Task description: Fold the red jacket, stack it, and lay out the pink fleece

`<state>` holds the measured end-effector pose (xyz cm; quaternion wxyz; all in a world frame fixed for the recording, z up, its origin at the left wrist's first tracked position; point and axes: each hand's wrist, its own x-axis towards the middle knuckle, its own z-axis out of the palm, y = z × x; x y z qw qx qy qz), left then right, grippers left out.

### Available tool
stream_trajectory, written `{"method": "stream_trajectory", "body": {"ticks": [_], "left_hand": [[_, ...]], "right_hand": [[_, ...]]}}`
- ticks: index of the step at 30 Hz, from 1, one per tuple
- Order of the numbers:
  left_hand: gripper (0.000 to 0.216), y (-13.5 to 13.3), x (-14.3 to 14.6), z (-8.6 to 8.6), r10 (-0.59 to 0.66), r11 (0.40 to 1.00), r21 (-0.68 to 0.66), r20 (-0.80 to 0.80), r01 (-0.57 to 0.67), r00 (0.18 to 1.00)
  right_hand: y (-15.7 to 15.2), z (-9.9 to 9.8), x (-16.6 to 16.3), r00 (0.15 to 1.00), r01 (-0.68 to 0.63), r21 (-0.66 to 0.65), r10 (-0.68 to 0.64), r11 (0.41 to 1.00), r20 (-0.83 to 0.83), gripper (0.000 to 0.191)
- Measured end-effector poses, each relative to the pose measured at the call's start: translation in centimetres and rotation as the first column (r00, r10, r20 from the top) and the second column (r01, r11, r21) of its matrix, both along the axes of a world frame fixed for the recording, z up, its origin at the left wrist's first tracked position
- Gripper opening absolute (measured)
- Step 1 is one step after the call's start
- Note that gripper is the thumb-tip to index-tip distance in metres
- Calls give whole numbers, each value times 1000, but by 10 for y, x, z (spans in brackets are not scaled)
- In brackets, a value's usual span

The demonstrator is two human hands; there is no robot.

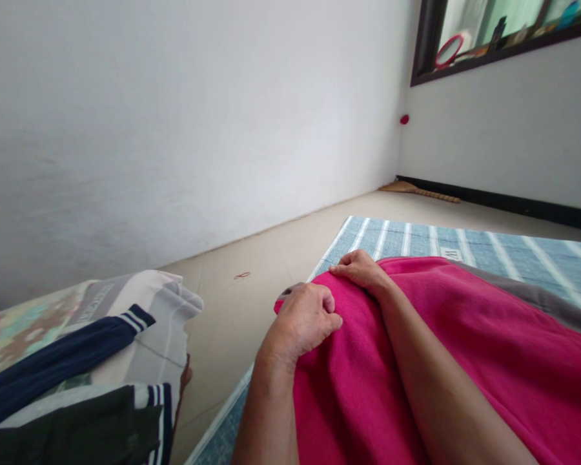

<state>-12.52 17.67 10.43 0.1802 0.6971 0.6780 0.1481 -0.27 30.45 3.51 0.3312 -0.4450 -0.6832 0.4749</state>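
A bright pink fleece cloth (489, 361) lies spread over a blue striped mat (513, 252) on the floor. My left hand (306, 318) is closed, pinching the cloth's near left edge. Just beyond it, my right hand (361, 268) is closed on the cloth's far corner, its forearm lying across the pink fabric. A grey cloth (547, 300) shows under the pink one on the right.
A pile of clothes (87, 361) in white, navy and black sits at the lower left. A white wall runs along the left; beige floor tiles (252, 284) lie between pile and mat. A broom (421, 190) rests in the far corner below a dark-framed window (503, 39).
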Motion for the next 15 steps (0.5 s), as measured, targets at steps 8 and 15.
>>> {"method": "stream_trajectory", "body": {"ticks": [8,15], "left_hand": [[11,1,11,5,41,997,-56,-162,-51,986],[20,3,14,6,20,995,-87,-214,-40,977]], "right_hand": [[2,-1,-1,1000,-1,-9,1,1000,11,29],[1,0,0,1000,3,-7,-3,1000,18,30]]}}
